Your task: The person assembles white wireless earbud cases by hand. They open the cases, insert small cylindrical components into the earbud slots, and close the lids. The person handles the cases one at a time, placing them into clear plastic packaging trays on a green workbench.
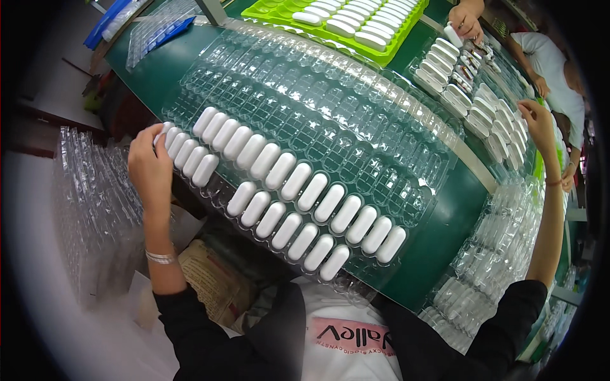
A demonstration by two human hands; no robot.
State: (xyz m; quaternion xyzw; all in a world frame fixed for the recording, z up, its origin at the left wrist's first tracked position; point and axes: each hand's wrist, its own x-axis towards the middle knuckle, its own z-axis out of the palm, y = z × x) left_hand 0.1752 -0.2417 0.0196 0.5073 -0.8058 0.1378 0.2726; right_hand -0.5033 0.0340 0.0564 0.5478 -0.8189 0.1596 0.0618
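Observation:
A clear plastic blister tray (254, 108) lies across the green table, its nearer rows partly filled with white oblong cases (261, 157). At the left end of the front row my left hand (150, 166) has its fingers closed on a small white oblong case (166, 129), partly hidden by them. Off to the far right my right hand (539, 122) is raised, fingers bent and apart, beside a spread of loose white oblong cases (486, 117). I see nothing in it. In the front row, a gap parts the left cases from the right ones.
A bright green tray (389, 56) of white cases sits at the back. Another person's hand (467, 23) holds a white piece near small parts. Stacked clear trays stand at left (95, 203) and right (489, 247). A metal post (213, 11) rises at the back left.

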